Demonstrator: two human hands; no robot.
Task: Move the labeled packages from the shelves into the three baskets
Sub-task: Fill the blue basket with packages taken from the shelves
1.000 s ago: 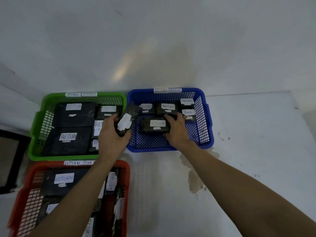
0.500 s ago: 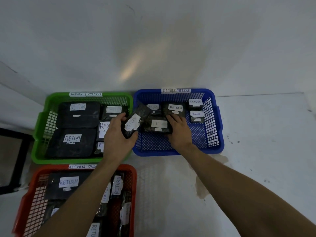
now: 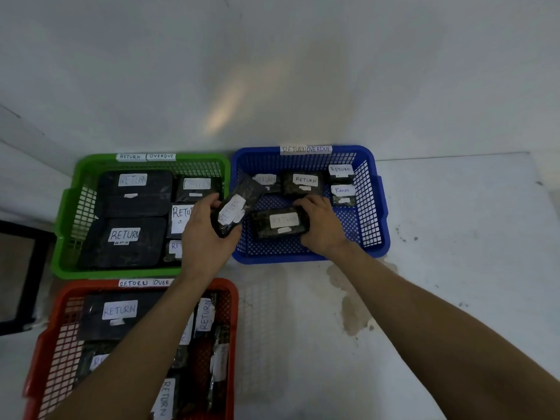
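Note:
Three baskets stand on a white floor: a green basket (image 3: 72,207) at the back left, a blue basket (image 3: 369,207) beside it on the right, a red basket (image 3: 54,344) in front. All hold black packages with white "RETURN" labels. My left hand (image 3: 203,237) grips a small black labeled package (image 3: 235,207), tilted over the gap between the green and blue baskets. My right hand (image 3: 321,225) reaches into the blue basket and holds the right end of another black labeled package (image 3: 280,222) lying on the basket's bottom.
A white wall rises just behind the baskets. A dark framed object (image 3: 18,277) sits at the left edge. A brownish stain (image 3: 348,295) marks the floor in front of the blue basket. Bare floor stretches to the right.
The view has shifted slightly, so the baskets sit further right in the frame. My right hand has settled the package nearer the blue basket's front. My left hand keeps its tilted package.

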